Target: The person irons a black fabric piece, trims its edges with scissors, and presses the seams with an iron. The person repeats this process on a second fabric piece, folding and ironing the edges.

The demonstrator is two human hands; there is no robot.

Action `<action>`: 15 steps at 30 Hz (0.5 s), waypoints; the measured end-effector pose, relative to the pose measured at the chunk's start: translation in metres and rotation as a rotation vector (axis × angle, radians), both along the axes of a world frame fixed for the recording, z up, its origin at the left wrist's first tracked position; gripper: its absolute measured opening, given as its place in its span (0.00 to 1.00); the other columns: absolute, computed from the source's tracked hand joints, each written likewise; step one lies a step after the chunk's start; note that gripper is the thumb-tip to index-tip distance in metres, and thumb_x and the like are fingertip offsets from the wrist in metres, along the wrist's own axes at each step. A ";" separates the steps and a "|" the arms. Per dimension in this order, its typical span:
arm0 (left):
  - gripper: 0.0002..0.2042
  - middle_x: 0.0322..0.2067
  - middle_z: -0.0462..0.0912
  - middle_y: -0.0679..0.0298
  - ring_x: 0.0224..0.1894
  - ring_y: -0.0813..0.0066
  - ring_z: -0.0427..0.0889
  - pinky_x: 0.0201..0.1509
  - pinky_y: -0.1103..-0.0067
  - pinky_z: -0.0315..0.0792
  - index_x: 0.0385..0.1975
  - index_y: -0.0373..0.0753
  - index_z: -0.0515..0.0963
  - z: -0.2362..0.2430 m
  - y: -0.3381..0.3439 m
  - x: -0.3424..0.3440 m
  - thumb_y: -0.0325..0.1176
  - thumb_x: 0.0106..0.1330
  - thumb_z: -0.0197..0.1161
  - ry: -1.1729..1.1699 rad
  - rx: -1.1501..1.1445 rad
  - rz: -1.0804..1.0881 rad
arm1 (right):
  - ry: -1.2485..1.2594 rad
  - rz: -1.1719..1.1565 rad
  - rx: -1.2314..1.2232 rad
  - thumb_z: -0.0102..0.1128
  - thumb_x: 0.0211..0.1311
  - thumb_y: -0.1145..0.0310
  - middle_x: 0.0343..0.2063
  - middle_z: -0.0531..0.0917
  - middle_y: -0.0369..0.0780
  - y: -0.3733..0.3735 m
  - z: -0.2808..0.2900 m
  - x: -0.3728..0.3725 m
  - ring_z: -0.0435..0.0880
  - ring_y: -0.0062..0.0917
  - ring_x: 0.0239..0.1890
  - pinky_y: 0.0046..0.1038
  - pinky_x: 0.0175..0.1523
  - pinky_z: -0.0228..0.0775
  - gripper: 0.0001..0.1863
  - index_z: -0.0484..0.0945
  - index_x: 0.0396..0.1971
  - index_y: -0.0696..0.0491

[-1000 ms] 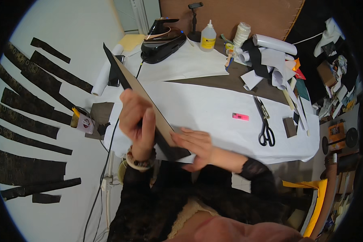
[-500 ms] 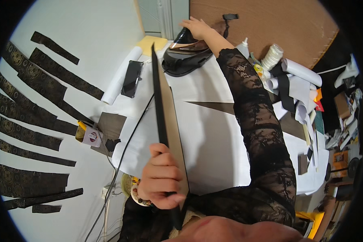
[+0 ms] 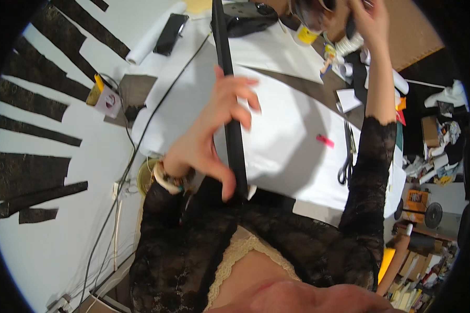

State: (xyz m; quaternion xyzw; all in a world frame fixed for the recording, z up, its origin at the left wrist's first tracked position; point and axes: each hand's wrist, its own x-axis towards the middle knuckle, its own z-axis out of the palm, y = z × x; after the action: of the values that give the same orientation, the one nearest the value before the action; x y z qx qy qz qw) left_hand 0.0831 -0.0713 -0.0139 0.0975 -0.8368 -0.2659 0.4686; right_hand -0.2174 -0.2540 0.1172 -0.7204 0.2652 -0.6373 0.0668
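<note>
A long, narrow black strip or board [image 3: 230, 68], seen nearly edge-on, runs from the top of the view down to my lap. Beside it is my left hand [image 3: 209, 128], its thumb and fingers spread apart and the fingers reaching across the strip; whether they press on it I cannot tell. My right hand [image 3: 372, 23], raised at the upper right, is closed round the handle of a clothes iron [image 3: 313, 14]. The iron's shiny soleplate shows, partly cut off by the view's edge. Its black stand [image 3: 250, 20] sits on the white-covered table [image 3: 277, 109].
A phone [image 3: 171, 34] and a white roll [image 3: 146, 44] lie at the far left. Scissors [image 3: 344, 164] and a small pink piece [image 3: 325, 141] rest on the right. Dark patterned fabric strips [image 3: 28, 101] hang leftward. A black cable [image 3: 164, 88] crosses near a pen box [image 3: 105, 100].
My right hand has lifted the iron off its stand and moved right. The left hand's fingers have opened from their grip on the strip. The view has shifted, uncovering the scissors and pink piece.
</note>
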 end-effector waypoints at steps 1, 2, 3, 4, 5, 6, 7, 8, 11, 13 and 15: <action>0.44 0.47 0.70 0.66 0.65 0.52 0.61 0.68 0.46 0.28 0.36 0.46 0.69 -0.003 0.003 0.003 0.73 0.23 0.73 0.021 0.056 0.006 | -0.049 -0.010 0.111 0.67 0.57 0.66 0.27 0.80 0.40 0.027 -0.005 -0.014 0.81 0.23 0.27 0.23 0.31 0.72 0.16 0.76 0.42 0.57; 0.43 0.47 0.70 0.66 0.66 0.52 0.60 0.69 0.46 0.28 0.36 0.46 0.69 -0.006 0.004 0.003 0.72 0.24 0.74 0.047 0.094 0.008 | -0.093 -0.023 0.203 0.65 0.59 0.65 0.29 0.81 0.39 0.062 -0.010 -0.031 0.80 0.23 0.26 0.23 0.31 0.73 0.16 0.75 0.44 0.57; 0.43 0.47 0.70 0.66 0.66 0.52 0.60 0.69 0.47 0.29 0.37 0.45 0.68 -0.002 0.003 0.003 0.70 0.24 0.75 0.041 0.060 0.000 | -0.136 -0.048 0.284 0.64 0.61 0.64 0.31 0.82 0.39 0.102 -0.015 -0.047 0.80 0.23 0.24 0.23 0.30 0.73 0.17 0.75 0.46 0.56; 0.43 0.47 0.70 0.66 0.67 0.53 0.59 0.70 0.48 0.29 0.38 0.45 0.68 0.001 0.003 0.000 0.68 0.25 0.77 0.039 0.035 -0.013 | -0.178 -0.081 0.372 0.62 0.63 0.64 0.32 0.82 0.39 0.141 -0.021 -0.058 0.79 0.24 0.23 0.23 0.29 0.73 0.17 0.75 0.48 0.56; 0.43 0.47 0.70 0.66 0.67 0.53 0.59 0.70 0.49 0.30 0.38 0.45 0.67 0.002 0.002 -0.003 0.67 0.26 0.78 0.034 0.013 -0.021 | -0.248 -0.029 0.386 0.61 0.64 0.61 0.29 0.80 0.37 0.176 -0.033 -0.057 0.76 0.19 0.21 0.20 0.26 0.68 0.18 0.74 0.46 0.58; 0.44 0.48 0.68 0.65 0.68 0.52 0.57 0.70 0.50 0.27 0.39 0.45 0.67 0.000 0.004 0.003 0.68 0.25 0.77 -0.012 0.002 0.003 | -0.342 0.069 0.407 0.60 0.65 0.58 0.26 0.78 0.35 0.196 -0.057 -0.045 0.73 0.14 0.19 0.16 0.23 0.63 0.20 0.73 0.45 0.59; 0.46 0.49 0.66 0.65 0.68 0.51 0.55 0.70 0.51 0.24 0.40 0.44 0.66 -0.002 0.003 0.003 0.69 0.24 0.76 -0.031 -0.009 -0.008 | -0.393 0.092 0.385 0.62 0.63 0.52 0.26 0.78 0.34 0.219 -0.066 -0.034 0.73 0.14 0.20 0.16 0.23 0.62 0.24 0.73 0.45 0.59; 0.47 0.50 0.65 0.64 0.69 0.50 0.53 0.69 0.51 0.20 0.41 0.44 0.65 -0.002 0.003 0.003 0.70 0.23 0.75 -0.052 -0.019 -0.022 | -0.414 0.098 0.371 0.64 0.59 0.47 0.26 0.78 0.33 0.236 -0.073 -0.026 0.73 0.14 0.21 0.16 0.23 0.62 0.28 0.73 0.45 0.59; 0.44 0.48 0.67 0.66 0.66 0.55 0.59 0.71 0.55 0.30 0.41 0.44 0.66 0.004 0.008 0.001 0.62 0.25 0.80 -0.037 0.004 -0.034 | -0.428 0.111 0.350 0.67 0.51 0.38 0.27 0.79 0.33 0.268 -0.084 0.000 0.74 0.12 0.21 0.14 0.22 0.62 0.38 0.73 0.44 0.59; 0.44 0.47 0.67 0.67 0.63 0.60 0.63 0.73 0.56 0.31 0.44 0.44 0.66 0.004 0.011 0.001 0.56 0.27 0.83 0.005 0.101 -0.060 | -0.390 0.117 0.359 0.69 0.45 0.33 0.29 0.80 0.34 0.275 -0.081 0.017 0.74 0.11 0.22 0.12 0.21 0.63 0.43 0.73 0.44 0.59; 0.44 0.48 0.66 0.67 0.61 0.63 0.64 0.74 0.56 0.28 0.46 0.42 0.64 0.005 0.015 -0.002 0.53 0.28 0.84 0.021 0.155 -0.066 | -0.342 0.148 0.397 0.70 0.45 0.34 0.29 0.80 0.35 0.282 -0.074 0.025 0.75 0.12 0.20 0.12 0.20 0.64 0.42 0.73 0.44 0.59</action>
State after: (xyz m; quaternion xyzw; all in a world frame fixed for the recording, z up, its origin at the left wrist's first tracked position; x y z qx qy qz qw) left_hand 0.0810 -0.0560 -0.0090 0.1030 -0.8115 -0.3464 0.4592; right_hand -0.1928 0.0281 0.0431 -0.5924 0.3165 -0.6788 0.2968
